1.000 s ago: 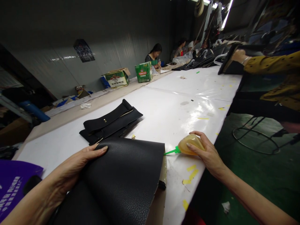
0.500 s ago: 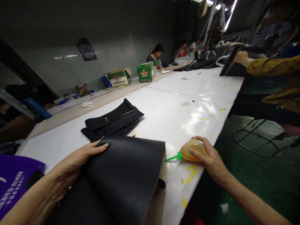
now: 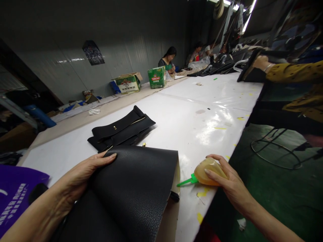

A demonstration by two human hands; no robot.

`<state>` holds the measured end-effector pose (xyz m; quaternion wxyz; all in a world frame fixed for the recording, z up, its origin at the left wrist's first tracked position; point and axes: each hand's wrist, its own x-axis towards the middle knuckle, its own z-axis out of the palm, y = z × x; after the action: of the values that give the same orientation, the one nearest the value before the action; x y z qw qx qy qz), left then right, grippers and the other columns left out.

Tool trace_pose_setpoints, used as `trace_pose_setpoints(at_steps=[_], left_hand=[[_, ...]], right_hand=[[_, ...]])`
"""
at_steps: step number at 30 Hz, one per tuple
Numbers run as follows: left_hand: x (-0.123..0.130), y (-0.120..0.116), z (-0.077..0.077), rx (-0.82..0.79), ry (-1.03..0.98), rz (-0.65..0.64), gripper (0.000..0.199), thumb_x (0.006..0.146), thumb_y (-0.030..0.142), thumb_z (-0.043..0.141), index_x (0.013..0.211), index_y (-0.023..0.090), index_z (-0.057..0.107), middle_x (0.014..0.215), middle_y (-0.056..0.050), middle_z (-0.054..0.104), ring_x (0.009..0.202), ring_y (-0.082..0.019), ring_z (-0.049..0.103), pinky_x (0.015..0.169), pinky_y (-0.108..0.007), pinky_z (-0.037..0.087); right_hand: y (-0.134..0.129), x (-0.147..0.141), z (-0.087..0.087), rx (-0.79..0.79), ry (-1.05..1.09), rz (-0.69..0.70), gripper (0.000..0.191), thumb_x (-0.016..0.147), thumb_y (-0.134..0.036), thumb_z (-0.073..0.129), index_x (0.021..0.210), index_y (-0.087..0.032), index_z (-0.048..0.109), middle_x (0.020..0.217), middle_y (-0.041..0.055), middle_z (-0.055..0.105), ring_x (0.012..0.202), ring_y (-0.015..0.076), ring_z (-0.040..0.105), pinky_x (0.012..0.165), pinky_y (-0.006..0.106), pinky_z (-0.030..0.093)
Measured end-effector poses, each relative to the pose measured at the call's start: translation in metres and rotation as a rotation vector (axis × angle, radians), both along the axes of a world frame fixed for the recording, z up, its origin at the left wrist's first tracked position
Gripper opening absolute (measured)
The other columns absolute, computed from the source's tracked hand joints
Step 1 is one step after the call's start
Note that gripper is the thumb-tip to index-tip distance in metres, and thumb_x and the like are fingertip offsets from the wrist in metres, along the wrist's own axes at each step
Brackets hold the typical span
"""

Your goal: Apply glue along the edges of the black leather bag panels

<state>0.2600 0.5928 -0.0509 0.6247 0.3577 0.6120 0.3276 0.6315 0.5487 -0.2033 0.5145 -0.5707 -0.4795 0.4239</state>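
Observation:
My left hand grips a large black leather piece by its far left part, thumb on top and the other fingers hidden beneath. Its right edge shows a pale inner lining and a small black tab. In my right hand is a soft glue bottle with amber contents, held tilted with its green nozzle pointing left. The nozzle tip is at the leather's pale edge. Beyond lie more black leather pieces with gold-coloured fittings, stacked on the white table.
A co-worker's hand in a mustard sleeve holds a black item at the far right. Two green cartons stand along the table's back, near a seated person. Yellow scraps lie by the right table edge. A purple sheet is at left.
My right hand has moved the glue bottle slightly down, so the nozzle tip sits lower along the leather's edge, closer to the black tab. My left hand stays in place.

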Motion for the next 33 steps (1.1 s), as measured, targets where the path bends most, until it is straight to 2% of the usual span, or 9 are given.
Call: trace_pose_setpoints(at_steps=[2,8,14,21,26,31,33], left_hand=[[0.001,-0.002,0.001,-0.004,-0.005,0.007,0.047,0.074,0.025,0.074,0.118,0.016,0.060,0.096,-0.012,0.076,0.081,-0.027,0.073,0.075,-0.036,0.058],[0.005,-0.007,0.005,-0.014,-0.006,0.030,0.044,0.074,0.023,0.074,0.116,0.017,0.062,0.095,-0.010,0.077,0.079,-0.027,0.073,0.072,-0.037,0.059],[-0.001,-0.009,0.004,0.015,-0.024,0.032,0.042,0.074,0.025,0.075,0.113,0.016,0.063,0.096,-0.011,0.077,0.081,-0.027,0.073,0.074,-0.035,0.059],[-0.006,-0.014,0.005,0.008,-0.025,0.047,0.042,0.071,0.024,0.078,0.109,0.014,0.065,0.096,-0.011,0.077,0.081,-0.026,0.073,0.077,-0.032,0.058],[-0.003,-0.018,0.007,0.016,-0.007,0.043,0.038,0.073,0.023,0.075,0.108,0.013,0.065,0.093,-0.012,0.077,0.080,-0.026,0.073,0.074,-0.033,0.059],[-0.002,-0.018,0.006,0.016,0.004,0.063,0.040,0.073,0.022,0.075,0.111,0.014,0.064,0.095,-0.012,0.076,0.080,-0.026,0.073,0.074,-0.034,0.059],[-0.002,-0.018,0.005,0.012,-0.001,0.091,0.042,0.073,0.021,0.074,0.113,0.015,0.064,0.096,-0.011,0.076,0.080,-0.026,0.073,0.074,-0.034,0.059]], right_hand=[[-0.011,-0.004,-0.001,-0.026,0.071,0.009,0.045,0.080,-0.046,0.069,0.118,-0.029,0.050,0.097,-0.0002,0.059,0.087,0.0209,0.057,0.075,0.027,0.046],[-0.026,-0.013,0.001,-0.036,0.083,-0.105,0.046,0.077,-0.047,0.070,0.115,-0.028,0.054,0.099,0.0011,0.062,0.086,0.0224,0.058,0.073,0.027,0.048],[-0.043,-0.022,0.005,-0.063,0.232,-0.169,0.051,0.071,-0.052,0.073,0.111,-0.028,0.053,0.095,0.0011,0.059,0.081,0.0194,0.055,0.066,0.023,0.048],[-0.055,-0.025,0.001,-0.088,0.224,-0.142,0.051,0.074,-0.051,0.072,0.114,-0.029,0.051,0.097,0.0010,0.060,0.085,0.0196,0.055,0.069,0.023,0.048],[-0.051,-0.026,0.002,-0.039,0.227,-0.218,0.052,0.072,-0.052,0.073,0.114,-0.028,0.052,0.097,0.0011,0.059,0.085,0.0203,0.055,0.069,0.023,0.048],[-0.058,-0.027,-0.002,-0.068,0.200,-0.124,0.052,0.075,-0.051,0.071,0.116,-0.028,0.049,0.097,0.0020,0.060,0.086,0.0206,0.056,0.070,0.024,0.048],[-0.060,-0.026,0.000,-0.058,0.217,-0.139,0.053,0.074,-0.051,0.072,0.116,-0.028,0.050,0.096,0.0017,0.060,0.085,0.0199,0.055,0.069,0.023,0.048]])
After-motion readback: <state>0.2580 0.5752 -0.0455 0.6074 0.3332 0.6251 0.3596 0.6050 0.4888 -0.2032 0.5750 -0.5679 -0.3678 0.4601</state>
